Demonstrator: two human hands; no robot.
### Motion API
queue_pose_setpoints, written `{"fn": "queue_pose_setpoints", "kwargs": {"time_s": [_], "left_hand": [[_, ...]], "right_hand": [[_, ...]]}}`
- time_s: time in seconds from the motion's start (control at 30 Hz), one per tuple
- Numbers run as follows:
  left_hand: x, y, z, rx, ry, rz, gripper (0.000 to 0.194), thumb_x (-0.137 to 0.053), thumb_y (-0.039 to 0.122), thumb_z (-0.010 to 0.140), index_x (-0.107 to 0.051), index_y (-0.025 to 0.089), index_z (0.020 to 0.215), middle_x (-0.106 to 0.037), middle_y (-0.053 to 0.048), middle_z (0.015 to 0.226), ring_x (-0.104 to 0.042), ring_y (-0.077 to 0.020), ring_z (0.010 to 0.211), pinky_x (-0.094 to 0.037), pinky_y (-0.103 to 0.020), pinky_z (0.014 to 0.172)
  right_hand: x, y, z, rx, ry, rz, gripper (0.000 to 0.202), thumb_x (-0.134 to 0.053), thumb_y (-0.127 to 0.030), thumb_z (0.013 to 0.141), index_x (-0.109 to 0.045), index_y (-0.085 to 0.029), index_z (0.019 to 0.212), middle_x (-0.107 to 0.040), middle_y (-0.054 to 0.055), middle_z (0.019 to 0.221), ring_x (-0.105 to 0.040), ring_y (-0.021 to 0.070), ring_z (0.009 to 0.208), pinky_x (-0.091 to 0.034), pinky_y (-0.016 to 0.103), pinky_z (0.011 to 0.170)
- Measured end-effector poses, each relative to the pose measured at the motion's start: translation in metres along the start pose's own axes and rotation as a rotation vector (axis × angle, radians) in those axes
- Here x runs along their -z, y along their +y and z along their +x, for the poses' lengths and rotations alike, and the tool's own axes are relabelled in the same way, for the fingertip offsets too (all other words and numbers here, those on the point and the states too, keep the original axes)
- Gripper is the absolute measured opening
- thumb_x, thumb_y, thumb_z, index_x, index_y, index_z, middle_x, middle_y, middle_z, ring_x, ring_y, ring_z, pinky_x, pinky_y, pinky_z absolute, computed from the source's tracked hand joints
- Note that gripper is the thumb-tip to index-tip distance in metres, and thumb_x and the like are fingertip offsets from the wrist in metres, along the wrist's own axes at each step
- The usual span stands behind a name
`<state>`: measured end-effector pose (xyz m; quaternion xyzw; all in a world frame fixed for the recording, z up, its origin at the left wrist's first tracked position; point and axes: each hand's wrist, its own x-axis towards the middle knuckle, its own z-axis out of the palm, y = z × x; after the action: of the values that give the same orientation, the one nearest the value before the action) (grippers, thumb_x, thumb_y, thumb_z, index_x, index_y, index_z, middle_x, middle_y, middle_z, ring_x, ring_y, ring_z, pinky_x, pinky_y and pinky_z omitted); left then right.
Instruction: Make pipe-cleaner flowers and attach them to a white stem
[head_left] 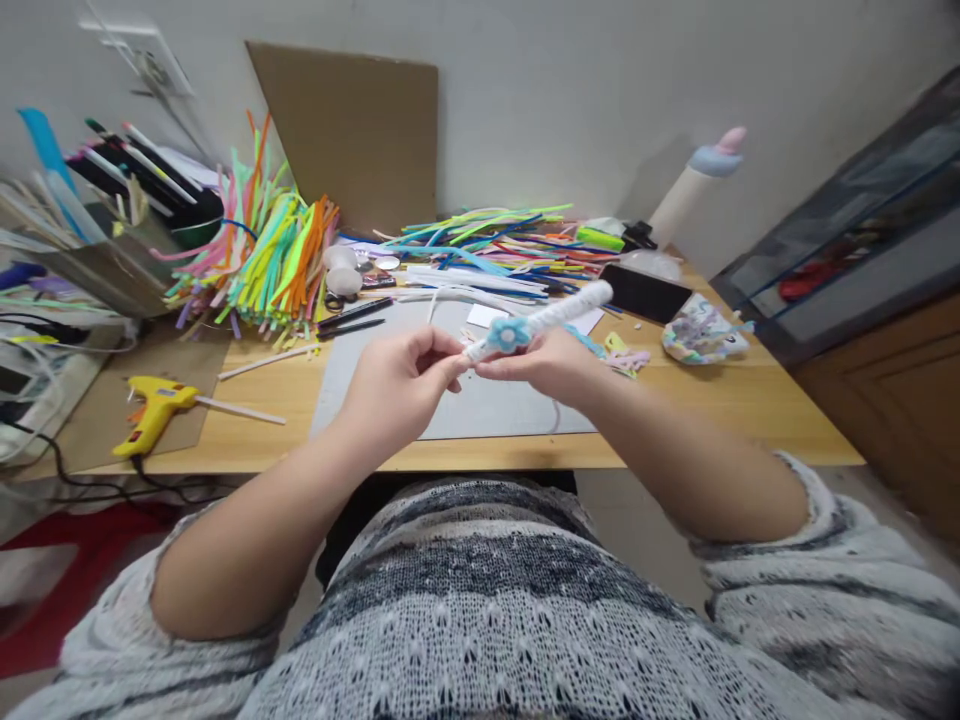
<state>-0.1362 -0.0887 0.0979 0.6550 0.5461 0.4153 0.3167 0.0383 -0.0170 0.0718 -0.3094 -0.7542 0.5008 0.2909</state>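
Between my two hands is a white wrapped stick [566, 308] with a fuzzy look, tilted up to the right. A blue flower [510, 335] with a pale centre sits on it. My left hand [409, 375] pinches the stick's lower left end between thumb and fingers. Close beside it, my right hand [544, 362] is closed around the stick just below the flower, with some fingers hidden. Both hands are above a grey mat [465, 410] on the wooden table.
At the left lies a yellow glue gun [156, 412] with a white glue stick. Bundled pipe cleaners [277, 260] stand behind it, and loose pipe cleaners [487, 245] lie at the back. A dark phone [646, 291] and a woven pastel piece [697, 335] are at the right. Cardboard [360, 140] leans against the wall.
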Motion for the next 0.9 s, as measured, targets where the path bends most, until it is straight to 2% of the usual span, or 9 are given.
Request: {"fn": "queue_pose_setpoints", "kwargs": {"time_s": [0.07,0.17,0.3,0.4,0.5,0.6,0.73,0.8,0.9], "left_hand": [[-0.002,-0.007,0.005,0.053,0.036,-0.037,0.011,-0.06,0.023,0.078,-0.062,0.013,0.079,-0.062,-0.001,0.059,-0.056,-0.0115,0.05,-0.044,-0.023,0.049],[-0.005,-0.02,0.013,0.021,0.08,0.041,0.011,-0.059,0.024,0.078,-0.063,0.013,0.079,-0.064,-0.002,0.063,-0.057,-0.0127,0.052,-0.045,-0.025,0.053],[-0.007,-0.032,0.018,-0.168,0.167,0.377,0.008,-0.058,0.019,0.077,-0.064,0.014,0.078,-0.066,-0.005,0.073,-0.06,-0.0163,0.068,-0.046,-0.029,0.066],[-0.009,-0.034,0.016,-0.281,0.071,0.497,0.009,-0.055,0.015,0.078,-0.062,0.014,0.073,-0.066,-0.007,0.078,-0.059,-0.0175,0.075,-0.045,-0.029,0.07],[-0.01,-0.028,0.009,-0.384,-0.053,0.475,0.012,-0.052,0.012,0.08,-0.06,0.015,0.071,-0.065,-0.006,0.079,-0.058,-0.0164,0.075,-0.045,-0.029,0.069],[-0.006,-0.017,0.0,-0.458,-0.139,0.364,0.01,-0.053,0.012,0.081,-0.06,0.016,0.074,-0.065,-0.005,0.079,-0.058,-0.0142,0.074,-0.044,-0.026,0.067],[0.003,-0.005,-0.006,-0.34,-0.142,0.145,0.005,-0.06,0.018,0.078,-0.06,0.015,0.074,-0.064,-0.004,0.073,-0.056,-0.012,0.065,-0.044,-0.024,0.061],[0.006,-0.004,-0.005,-0.186,-0.103,0.017,0.009,-0.062,0.022,0.077,-0.061,0.014,0.075,-0.063,-0.003,0.069,-0.055,-0.0115,0.06,-0.043,-0.024,0.056],[0.005,-0.007,0.001,0.012,-0.023,-0.13,0.011,-0.063,0.024,0.075,-0.062,0.013,0.074,-0.061,-0.001,0.062,-0.054,-0.0106,0.055,-0.042,-0.023,0.053]], "right_hand": [[-0.015,0.005,-0.01,0.047,0.13,-0.086,0.022,-0.061,-0.035,0.078,-0.067,-0.014,0.081,-0.064,0.002,0.072,-0.052,0.01,0.063,-0.039,0.025,0.057],[-0.029,0.003,-0.026,0.185,0.233,-0.495,0.021,-0.05,-0.027,0.087,-0.066,-0.014,0.083,-0.065,0.003,0.074,-0.05,0.0102,0.063,-0.034,0.025,0.057],[-0.031,-0.019,-0.04,0.416,0.211,-1.099,0.027,-0.04,-0.016,0.089,-0.063,-0.015,0.076,-0.061,0.003,0.068,-0.047,0.0114,0.062,-0.024,0.028,0.055],[-0.017,-0.042,-0.034,0.489,0.165,-1.256,0.027,-0.039,-0.014,0.088,-0.062,-0.017,0.074,-0.059,0.002,0.066,-0.047,0.0118,0.061,-0.02,0.03,0.054],[0.008,-0.057,-0.012,0.406,0.07,-1.083,0.02,-0.048,-0.02,0.085,-0.066,-0.018,0.075,-0.062,0.0,0.068,-0.049,0.0115,0.063,-0.023,0.027,0.055],[0.031,-0.052,0.014,0.307,-0.115,-0.735,0.012,-0.061,-0.027,0.077,-0.07,-0.018,0.077,-0.06,-0.002,0.063,-0.049,0.0093,0.06,-0.029,0.025,0.056],[0.036,-0.022,0.026,0.147,-0.383,-0.258,0.021,-0.065,-0.035,0.074,-0.069,-0.015,0.08,-0.061,-0.002,0.061,-0.047,0.0073,0.056,-0.033,0.023,0.052],[0.026,-0.005,0.021,0.092,-0.378,-0.107,0.023,-0.066,-0.037,0.073,-0.067,-0.015,0.077,-0.062,-0.001,0.065,-0.05,0.0081,0.058,-0.035,0.022,0.052],[0.003,0.011,0.003,0.087,-0.176,-0.066,0.021,-0.062,-0.037,0.077,-0.063,-0.016,0.076,-0.063,0.0,0.069,-0.051,0.0088,0.061,-0.037,0.022,0.054]]}}
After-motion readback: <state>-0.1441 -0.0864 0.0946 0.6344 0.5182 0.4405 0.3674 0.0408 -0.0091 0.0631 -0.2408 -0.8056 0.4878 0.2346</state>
